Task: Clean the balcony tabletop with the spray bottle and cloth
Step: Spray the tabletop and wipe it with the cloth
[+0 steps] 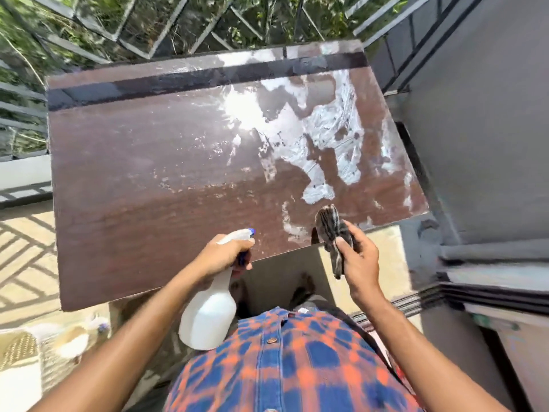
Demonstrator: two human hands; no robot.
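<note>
- The tabletop (154, 162) is a brown wooden slab filling the middle of the view, with a dark band along its far edge toward 12 o'clock.
- White foam (320, 132) is smeared over the part of the tabletop toward 1 o'clock; the rest looks mostly bare.
- The spray bottle (208, 316) is white with a blue nozzle tip, hanging just past the near edge at 6 o'clock, nozzle aimed over the wood.
- The left hand (222, 254) is clamped around the bottle's neck and trigger.
- The cloth (334, 233), dark and striped, is bunched above the near right edge.
- The right hand (359, 260) grips the cloth firmly.
- A metal railing (89, 46) runs behind the table, greenery beyond it.
</note>
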